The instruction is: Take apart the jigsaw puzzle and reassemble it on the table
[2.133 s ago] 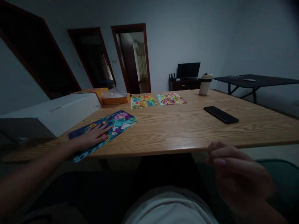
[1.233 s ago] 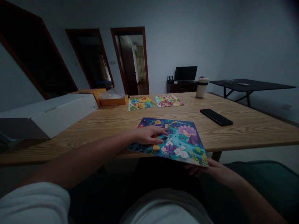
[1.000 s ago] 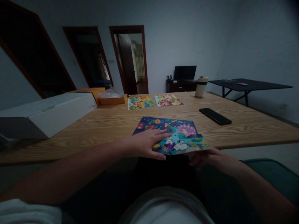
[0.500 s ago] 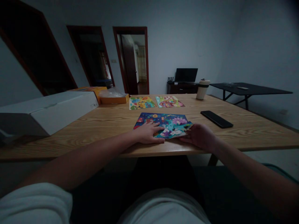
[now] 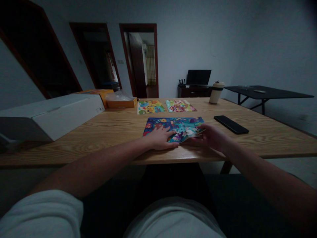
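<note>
A colourful jigsaw puzzle point(image 5: 182, 123), dark blue at the left and teal at the right, lies near the table's front edge. My left hand point(image 5: 160, 137) rests flat across its front left part, fingers spread. At the front right corner, my right hand point(image 5: 212, 136) pinches the puzzle between thumb and fingers. That corner is raised and bent up off the wood, and its pale underside shows. My right fingertips are partly hidden beneath it.
Two bright picture boards, one yellow-green point(image 5: 151, 107) and one pink point(image 5: 180, 106), lie farther back. A black phone point(image 5: 230, 124) and a lidded cup point(image 5: 216, 93) are at the right. A long white box point(image 5: 69, 114) and an orange tray point(image 5: 121, 104) with clear plastic stand left.
My right hand has bent the puzzle's front right corner further up and inward. My left hand stays spread on the puzzle. The view has tilted slightly.
</note>
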A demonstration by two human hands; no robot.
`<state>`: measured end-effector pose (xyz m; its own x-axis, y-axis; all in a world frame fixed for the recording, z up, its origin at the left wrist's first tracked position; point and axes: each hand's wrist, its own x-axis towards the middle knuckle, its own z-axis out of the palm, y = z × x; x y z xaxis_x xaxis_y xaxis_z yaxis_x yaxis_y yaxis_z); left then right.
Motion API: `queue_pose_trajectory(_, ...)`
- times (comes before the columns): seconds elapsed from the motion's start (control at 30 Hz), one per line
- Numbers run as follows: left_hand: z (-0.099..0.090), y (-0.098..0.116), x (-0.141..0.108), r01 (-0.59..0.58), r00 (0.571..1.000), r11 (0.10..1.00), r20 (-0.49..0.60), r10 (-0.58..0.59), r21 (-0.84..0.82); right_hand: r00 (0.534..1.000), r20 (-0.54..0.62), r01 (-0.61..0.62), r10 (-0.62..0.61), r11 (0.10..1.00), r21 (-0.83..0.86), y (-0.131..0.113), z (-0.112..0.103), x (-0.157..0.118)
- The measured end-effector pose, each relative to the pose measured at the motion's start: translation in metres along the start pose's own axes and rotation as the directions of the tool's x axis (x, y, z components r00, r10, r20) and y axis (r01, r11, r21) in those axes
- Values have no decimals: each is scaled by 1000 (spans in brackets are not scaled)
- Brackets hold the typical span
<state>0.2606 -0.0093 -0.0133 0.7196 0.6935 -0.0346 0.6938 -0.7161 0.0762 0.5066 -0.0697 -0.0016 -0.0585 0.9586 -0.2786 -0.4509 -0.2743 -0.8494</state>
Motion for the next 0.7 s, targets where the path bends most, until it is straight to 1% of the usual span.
queue_pose_trajectory(0.07, -1, -1, 1, -8, 1000, 1000, -27, 7, -23, 999, 16, 32, -32, 999, 12, -5, 4, -2)
queue_pose_trajectory(0.17, -5, -1, 1, -39, 994, 995, -110, 29, -87, 998, 26, 56, -57, 998, 43, -14, 10, -5)
queue_pose_trajectory(0.27, -10, -3, 5, -96, 977, 979, -204, 58, -180, 994, 29, 101, -102, 994, 43, -24, 17, -3)
queue_pose_trajectory(0.33, -13, -6, 12, -116, 966, 956, -255, 45, -271, 991, 56, 122, -123, 992, 21, -30, 22, 2)
queue_pose_trajectory(0.4, -16, -9, 23, -138, 958, 903, -286, 17, -407, 988, 87, 130, -129, 991, -10, -34, 28, 10)
queue_pose_trajectory(0.5, -21, -16, 40, -183, 954, 747, -300, -24, -639, 979, 126, 170, -163, 984, -48, -38, 37, 24)
queue_pose_trajectory(0.57, -27, -22, 48, -184, 953, 659, -296, -61, -729, 967, 150, 219, -207, 974, -65, -42, 44, 33)
queue_pose_trajectory(0.63, -34, -30, 51, -174, 945, 634, -308, -108, -754, 953, 171, 269, -252, 960, -84, -46, 51, 42)
queue_pose_trajectory(0.7, -41, -39, 51, -178, 924, 652, -354, -146, -737, 938, 186, 314, -292, 944, -104, -52, 58, 50)
